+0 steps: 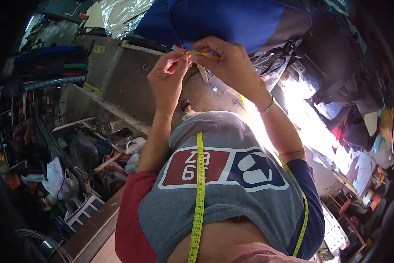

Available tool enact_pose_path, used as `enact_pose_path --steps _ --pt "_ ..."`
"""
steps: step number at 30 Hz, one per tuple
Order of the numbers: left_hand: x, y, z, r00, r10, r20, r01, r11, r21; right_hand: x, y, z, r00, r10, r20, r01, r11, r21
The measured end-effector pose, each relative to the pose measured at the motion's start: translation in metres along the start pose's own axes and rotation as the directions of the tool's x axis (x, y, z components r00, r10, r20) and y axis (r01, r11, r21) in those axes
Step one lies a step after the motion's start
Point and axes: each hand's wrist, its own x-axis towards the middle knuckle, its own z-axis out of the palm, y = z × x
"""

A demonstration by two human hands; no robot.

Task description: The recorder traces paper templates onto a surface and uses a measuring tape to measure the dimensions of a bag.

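A yellow tape measure (199,193) hangs round my neck. One end lies down the middle of my grey shirt. The other side passes over my right shoulder area and reappears beyond the shirt, near my right forearm. Up ahead, my left hand (167,79) pinches a short stretch of yellow tape between thumb and fingertips. My right hand (232,63) is closed on that same stretch, just beside the left fingertips. Both hands are raised in front of a large blue and dark fabric bag (232,24); whether the tape touches it I cannot tell.
Bare concrete floor lies below, with a small ring (146,66) on it. To the left are piled boards, dark sheets and a white jug (134,145). Clear plastic sheeting (122,17) stands at the back. Dark bags (350,74) and bundled material crowd the right, by bright sunlight.
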Motion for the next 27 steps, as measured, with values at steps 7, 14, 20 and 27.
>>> enact_pose_path --steps 7,14,20,27 --pt "0.010 0.005 0.003 0.993 0.073 -0.097 -0.061 0.991 0.118 -0.035 0.022 -0.073 0.995 0.098 0.022 -0.097 0.995 -0.037" --pt "0.018 0.006 0.010 0.982 0.143 -0.127 -0.118 0.975 0.188 -0.065 0.048 -0.168 0.941 0.335 -0.046 -0.329 0.939 0.097" --pt "0.020 0.007 0.001 0.959 0.253 -0.126 -0.175 0.882 0.438 -0.064 0.067 -0.198 0.954 0.242 -0.178 -0.249 0.968 -0.017" --pt "0.018 0.015 0.013 0.928 0.367 -0.067 -0.304 0.847 0.435 -0.040 0.087 -0.188 0.947 0.196 -0.253 -0.102 0.934 0.343"
